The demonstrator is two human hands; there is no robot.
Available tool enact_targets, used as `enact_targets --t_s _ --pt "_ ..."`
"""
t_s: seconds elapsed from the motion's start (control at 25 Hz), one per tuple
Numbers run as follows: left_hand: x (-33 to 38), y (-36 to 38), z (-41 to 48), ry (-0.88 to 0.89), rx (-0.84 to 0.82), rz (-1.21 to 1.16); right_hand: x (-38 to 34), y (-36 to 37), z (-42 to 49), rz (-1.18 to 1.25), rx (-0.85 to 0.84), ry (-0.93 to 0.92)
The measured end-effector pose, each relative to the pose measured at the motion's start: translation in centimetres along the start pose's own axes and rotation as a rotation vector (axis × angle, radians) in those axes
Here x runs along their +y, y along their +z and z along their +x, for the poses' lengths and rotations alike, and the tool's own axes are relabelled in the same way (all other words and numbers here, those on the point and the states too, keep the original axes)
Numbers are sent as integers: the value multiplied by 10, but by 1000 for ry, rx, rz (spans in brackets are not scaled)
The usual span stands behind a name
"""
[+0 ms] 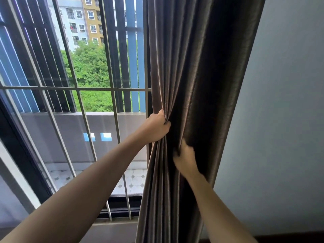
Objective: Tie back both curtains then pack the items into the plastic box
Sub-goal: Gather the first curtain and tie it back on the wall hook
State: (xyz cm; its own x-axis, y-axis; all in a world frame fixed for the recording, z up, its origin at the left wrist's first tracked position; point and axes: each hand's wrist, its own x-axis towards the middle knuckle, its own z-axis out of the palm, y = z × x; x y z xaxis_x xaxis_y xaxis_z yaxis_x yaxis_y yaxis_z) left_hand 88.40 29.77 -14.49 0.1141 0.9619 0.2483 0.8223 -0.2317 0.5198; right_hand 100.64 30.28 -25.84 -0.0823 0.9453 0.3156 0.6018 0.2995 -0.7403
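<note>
A dark brown curtain (201, 71) hangs gathered in folds at the right side of the window. My left hand (156, 127) grips the curtain's left edge, bunching several pleats in its fist. Just below and to the right, my right hand (185, 158) reaches into the folds, its fingers hidden behind the fabric. No tie-back, second curtain or plastic box is in view.
A window with a grey metal grille (77, 88) fills the left half, with a balcony and buildings beyond. A pale wall (280, 120) stands to the right of the curtain. The window sill (114, 223) runs along the bottom.
</note>
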Motion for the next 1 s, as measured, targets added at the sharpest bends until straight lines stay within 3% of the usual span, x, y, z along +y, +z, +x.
enact_targets --t_s 0.28,0.4,0.44,0.48,0.6,0.64,0.68,0.8,1.0 --pt "12 4 -1 36 -133 -199 -4 13 -34 87 -335 -15" --pt "17 10 -1 43 -51 -103 -12 7 -39 -9 -432 4" --pt "17 11 -1 28 -11 -53 -13 3 -42 -75 -388 -19" --pt "16 10 0 13 15 -22 -15 -3 -44 -128 -210 -68" --pt "11 6 -2 4 1 -2 -18 -50 -34 -39 635 -295" --pt "10 5 -5 7 -6 -6 -20 -72 -24 52 759 -271" --pt "10 5 -7 6 -17 -12 -19 -94 -12 141 729 -204" --pt "10 6 -12 23 -46 -14 -4 -117 20 237 326 -46" --pt "11 4 -8 62 -98 -34 13 -60 6 219 -153 -121"
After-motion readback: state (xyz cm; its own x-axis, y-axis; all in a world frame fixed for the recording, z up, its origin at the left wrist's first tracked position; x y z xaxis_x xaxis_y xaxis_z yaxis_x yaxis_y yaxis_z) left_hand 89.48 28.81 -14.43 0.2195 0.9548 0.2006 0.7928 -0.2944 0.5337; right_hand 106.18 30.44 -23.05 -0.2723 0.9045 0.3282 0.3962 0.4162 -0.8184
